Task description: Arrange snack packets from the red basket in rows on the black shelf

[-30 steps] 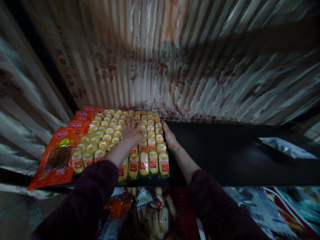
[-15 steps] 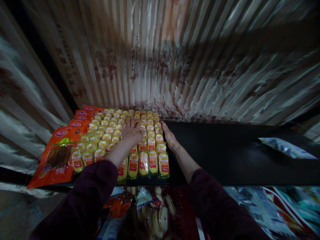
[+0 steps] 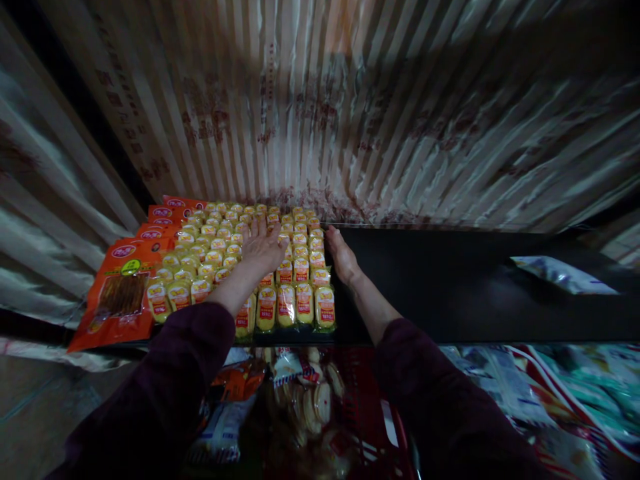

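Many small yellow wrapped snack cakes (image 3: 286,307) stand in close rows on a black shelf (image 3: 420,287). Over the middle rows lies my left hand (image 3: 263,248), palm down with its fingers spread, resting on or just above the cakes. My right hand (image 3: 342,257) is upright at the right side of the block, fingers stretched out toward the back, beside the outermost row; whether it touches the cakes I cannot tell. Neither hand grasps anything. Left of the cakes, orange snack packets (image 3: 120,293) overlap in a row running to the back.
A white and blue packet (image 3: 565,275) lies on the shelf at the right. Corrugated sheeting (image 3: 300,120) rises behind. Below the front edge are a red basket (image 3: 367,400), a clear bag of round biscuits (image 3: 307,400) and green-and-white packets (image 3: 590,387).
The view has tilted slightly, so the shelf sits higher in the picture. My right hand has moved slightly away from the cakes' right side; my left hand stays over the same rows.
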`<state>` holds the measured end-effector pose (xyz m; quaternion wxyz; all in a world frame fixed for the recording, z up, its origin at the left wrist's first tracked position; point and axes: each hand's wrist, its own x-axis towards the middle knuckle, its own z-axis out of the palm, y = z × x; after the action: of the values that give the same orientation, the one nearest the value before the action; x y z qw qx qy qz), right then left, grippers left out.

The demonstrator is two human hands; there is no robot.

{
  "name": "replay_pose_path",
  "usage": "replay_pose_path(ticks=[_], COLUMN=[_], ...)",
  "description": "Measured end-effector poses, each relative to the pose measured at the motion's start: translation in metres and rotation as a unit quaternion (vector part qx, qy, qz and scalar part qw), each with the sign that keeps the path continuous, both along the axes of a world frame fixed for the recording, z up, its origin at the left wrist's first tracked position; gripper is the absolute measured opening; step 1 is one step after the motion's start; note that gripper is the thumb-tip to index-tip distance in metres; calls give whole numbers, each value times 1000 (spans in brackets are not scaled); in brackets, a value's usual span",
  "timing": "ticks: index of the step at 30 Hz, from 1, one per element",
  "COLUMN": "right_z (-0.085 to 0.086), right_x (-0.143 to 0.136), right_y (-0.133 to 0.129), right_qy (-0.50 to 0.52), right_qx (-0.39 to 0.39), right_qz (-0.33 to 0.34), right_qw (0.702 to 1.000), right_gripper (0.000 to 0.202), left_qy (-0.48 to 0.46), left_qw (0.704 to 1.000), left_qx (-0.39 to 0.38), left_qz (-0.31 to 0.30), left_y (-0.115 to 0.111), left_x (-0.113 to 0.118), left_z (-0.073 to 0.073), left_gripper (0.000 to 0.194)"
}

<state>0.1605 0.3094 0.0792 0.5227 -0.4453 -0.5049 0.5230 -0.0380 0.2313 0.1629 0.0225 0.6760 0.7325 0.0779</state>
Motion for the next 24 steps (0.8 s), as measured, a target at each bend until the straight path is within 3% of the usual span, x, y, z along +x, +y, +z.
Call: replay_pose_path(ticks=[6, 13, 24], right_z=[17, 26, 41], right_x=[9, 17, 14], right_y=[-26, -55, -115], right_qy=[-17, -27, -14], right_qx=[-24, 13, 59], right_qz=[-27, -18, -27], right_qw=[999, 999, 998], right_gripper=[62, 64, 63], left_qy=[-3, -4, 3], left_qw=[1000, 1000, 998], left_qx=[8, 2, 39], left_qz=[-9, -21, -44], left_y=[-17, -47, -105], left_x=[3, 3, 4], left_z=[5, -1, 7], left_gripper=[60, 59, 54])
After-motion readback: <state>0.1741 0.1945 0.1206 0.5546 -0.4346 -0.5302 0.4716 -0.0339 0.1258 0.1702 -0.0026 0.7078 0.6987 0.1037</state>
